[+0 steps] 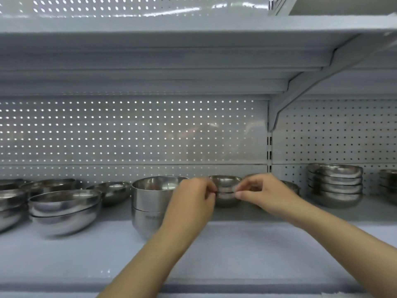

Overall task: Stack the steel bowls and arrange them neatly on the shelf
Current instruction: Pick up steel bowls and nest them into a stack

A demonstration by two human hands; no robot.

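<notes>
Small bowl pair [226, 189]: two nested steel bowls, seen at frame centre on the shelf [247, 250], near the pegboard back.
Left hand [193, 196]: fingers curled, the pair's left rim is pinched.
Right hand [263, 191]: the right rim is pinched likewise.
Tall bowls [150, 201]: stacked just left of the left hand.
Wide stack [335, 184]: placed at right.
Shallow bowls [64, 208]: grouped at left.
</notes>
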